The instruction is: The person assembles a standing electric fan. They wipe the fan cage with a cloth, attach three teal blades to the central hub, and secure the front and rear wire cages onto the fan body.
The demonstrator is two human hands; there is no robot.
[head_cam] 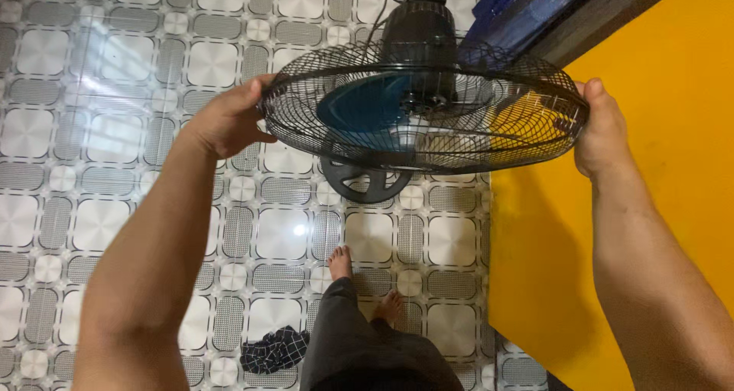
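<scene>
A black wire fan cage point(428, 142) with blue blades point(363, 108) inside is held up in front of me, tilted nearly flat. My left hand point(225, 120) grips the cage's left rim. My right hand point(604, 131) grips its right rim. The dark motor housing point(419, 35) sticks out behind the cage, and a round black base point(365, 183) shows beneath it. A cord trails off from the motor toward the top.
A yellow wall point(612, 230) rises close on the right. Patterned grey and white floor tiles point(115, 154) spread below. My bare feet point(340, 262) stand on them, with a dark checked cloth point(275, 350) lying to their left. Something blue point(520, 5) sits at the top right.
</scene>
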